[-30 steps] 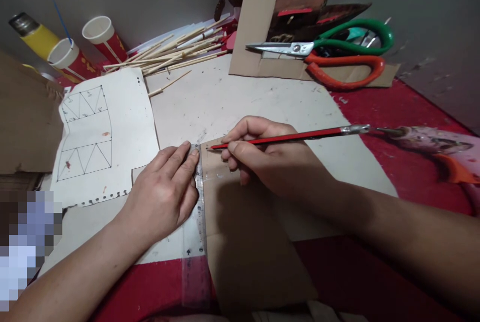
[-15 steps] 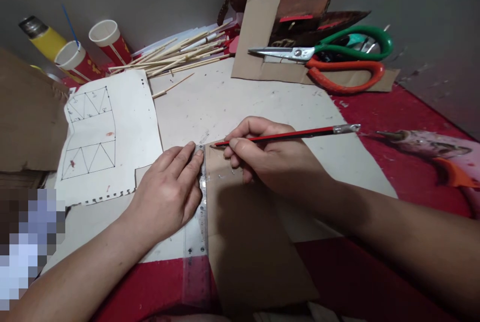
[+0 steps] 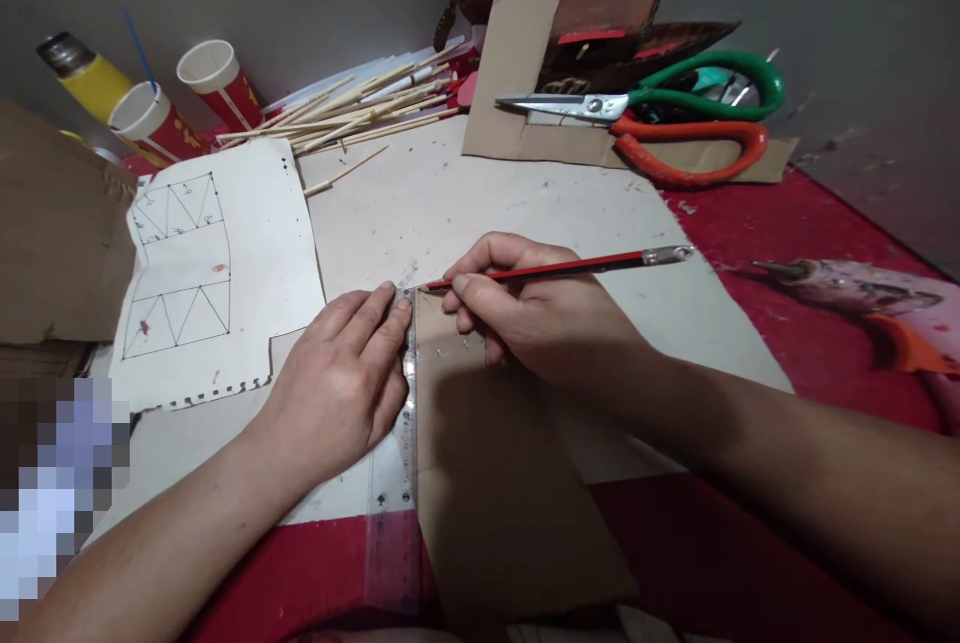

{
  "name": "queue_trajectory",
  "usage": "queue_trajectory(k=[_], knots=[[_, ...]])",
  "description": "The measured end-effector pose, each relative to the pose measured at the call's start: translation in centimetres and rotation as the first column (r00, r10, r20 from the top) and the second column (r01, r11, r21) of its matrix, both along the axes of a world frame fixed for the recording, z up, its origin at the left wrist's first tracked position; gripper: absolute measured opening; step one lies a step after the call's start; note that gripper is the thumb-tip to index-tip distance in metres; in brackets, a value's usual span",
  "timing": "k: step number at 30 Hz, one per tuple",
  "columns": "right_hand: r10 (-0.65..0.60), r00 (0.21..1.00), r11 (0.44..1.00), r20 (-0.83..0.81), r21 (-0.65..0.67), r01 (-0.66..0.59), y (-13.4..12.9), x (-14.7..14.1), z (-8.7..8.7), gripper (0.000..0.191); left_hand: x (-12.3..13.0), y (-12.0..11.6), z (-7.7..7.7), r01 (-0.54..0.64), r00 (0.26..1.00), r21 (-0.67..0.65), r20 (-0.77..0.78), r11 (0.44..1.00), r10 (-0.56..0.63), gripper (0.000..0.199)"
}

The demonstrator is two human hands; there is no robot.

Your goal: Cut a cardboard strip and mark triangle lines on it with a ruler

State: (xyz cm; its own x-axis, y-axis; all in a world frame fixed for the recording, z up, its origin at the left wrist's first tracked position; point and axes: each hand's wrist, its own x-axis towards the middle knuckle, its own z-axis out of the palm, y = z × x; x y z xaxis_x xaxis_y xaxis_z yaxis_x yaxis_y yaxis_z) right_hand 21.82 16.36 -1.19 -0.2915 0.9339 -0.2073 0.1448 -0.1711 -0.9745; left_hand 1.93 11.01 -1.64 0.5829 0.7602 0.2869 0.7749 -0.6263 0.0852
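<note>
A clear plastic ruler point(image 3: 409, 443) lies lengthwise along the left edge of a brown cardboard strip point(image 3: 510, 503). My left hand point(image 3: 341, 368) presses the ruler down near its far end, fingers together and bent a little, thumb tucked under. In my right hand point(image 3: 525, 308) is a red and black pencil point(image 3: 570, 268), pinched between thumb and fingers, its back end pointing right. The pencil's point meets the far edge of the cardboard, right beside the ruler. Faint pencil marks show on the strip near my right fingertips.
A sheet with truss-like drawings point(image 3: 217, 273) lies left. Behind are wooden sticks point(image 3: 360, 103), two paper cups point(image 3: 217, 73) and a yellow bottle point(image 3: 94, 78). Scissors point(image 3: 652, 113) rest on cardboard at back right. A pink glue gun point(image 3: 862, 285) lies at the right edge.
My right hand and the pencil have slid slightly left, bringing the point close to the ruler's edge. My left hand and the ruler have shifted a touch to the right.
</note>
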Motion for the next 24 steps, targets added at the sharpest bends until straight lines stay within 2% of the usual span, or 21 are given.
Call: queue_trajectory(k=[10, 18, 24], knots=[[0.018, 0.999, 0.998, 0.027, 0.058, -0.02, -0.07, 0.05, -0.31, 0.009, 0.1, 0.07, 0.06, 0.013, 1.0, -0.015, 0.018, 1.0, -0.013, 0.043], [0.014, 1.0, 1.0, 0.013, 0.0, -0.014, -0.05, 0.03, -0.18, 0.01, 0.05, 0.13, 0.06, 0.01, 1.0, -0.017, -0.006, 1.0, -0.01, 0.043], [0.018, 1.0, 0.999, 0.02, 0.036, -0.019, -0.01, 0.08, -0.23, 0.01, 0.04, 0.08, 0.17, 0.009, 1.0, -0.014, -0.011, 1.0, -0.009, 0.043]])
